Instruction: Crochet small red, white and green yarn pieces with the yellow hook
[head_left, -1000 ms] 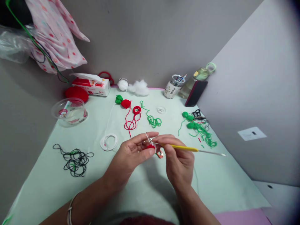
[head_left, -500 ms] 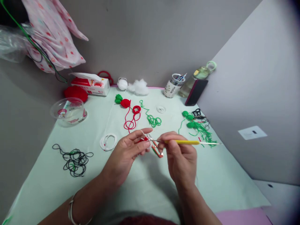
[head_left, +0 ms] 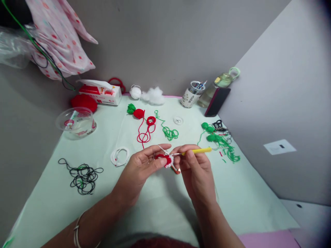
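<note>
Pinched between the fingers of my left hand (head_left: 141, 168) is a small red crochet piece (head_left: 168, 160) with a white edge. A strand of white yarn (head_left: 162, 148) runs over my left index finger to it. My right hand (head_left: 198, 168) is closed around the yellow handle of a crochet hook (head_left: 201, 151), whose metal tip meets the top of the piece. Beneath the hands, partly hidden, lies an orange-handled tool (head_left: 177, 170) on the table; its kind I cannot make out.
Red yarn (head_left: 143, 137), green yarn (head_left: 170, 133) and a tangled black cord (head_left: 84, 179) lie on the pale cloth (head_left: 160, 213). Behind stand a tissue box (head_left: 113, 95), a pen can (head_left: 190, 95), a bottle (head_left: 219, 82) and a phone (head_left: 217, 102). A plastic tub (head_left: 84, 125) sits at left.
The hook has shifted left and tilted a little, with my right hand turning. The red and white piece has turned so more of its face shows in my left fingers.
</note>
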`<action>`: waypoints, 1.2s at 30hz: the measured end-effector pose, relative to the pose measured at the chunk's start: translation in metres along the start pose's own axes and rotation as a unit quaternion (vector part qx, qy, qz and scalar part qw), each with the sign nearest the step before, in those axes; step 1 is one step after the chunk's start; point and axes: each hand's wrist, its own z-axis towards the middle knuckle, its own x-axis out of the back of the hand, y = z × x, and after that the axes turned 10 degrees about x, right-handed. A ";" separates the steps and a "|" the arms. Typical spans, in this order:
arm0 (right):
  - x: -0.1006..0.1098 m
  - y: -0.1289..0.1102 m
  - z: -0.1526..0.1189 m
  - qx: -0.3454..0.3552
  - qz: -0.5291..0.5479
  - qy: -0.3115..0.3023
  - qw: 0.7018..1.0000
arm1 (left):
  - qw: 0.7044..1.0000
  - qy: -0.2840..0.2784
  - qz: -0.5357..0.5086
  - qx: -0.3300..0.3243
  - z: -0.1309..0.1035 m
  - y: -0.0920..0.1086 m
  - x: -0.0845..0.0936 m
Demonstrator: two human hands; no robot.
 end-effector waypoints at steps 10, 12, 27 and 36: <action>0.002 -0.003 -0.008 0.103 -0.103 -0.035 0.989 | 0.999 0.007 0.049 -0.018 0.000 0.000 0.005; 0.001 -0.004 -0.010 0.158 -0.159 -0.051 0.973 | 0.997 0.008 0.067 -0.030 -0.001 0.000 0.006; 0.001 -0.005 -0.017 0.244 -0.265 -0.027 0.933 | 0.989 -0.027 -0.128 0.063 0.002 0.002 -0.005; -0.004 -0.001 -0.013 0.192 -0.246 -0.042 0.949 | 0.998 -0.022 -0.051 -0.002 -0.004 0.001 -0.009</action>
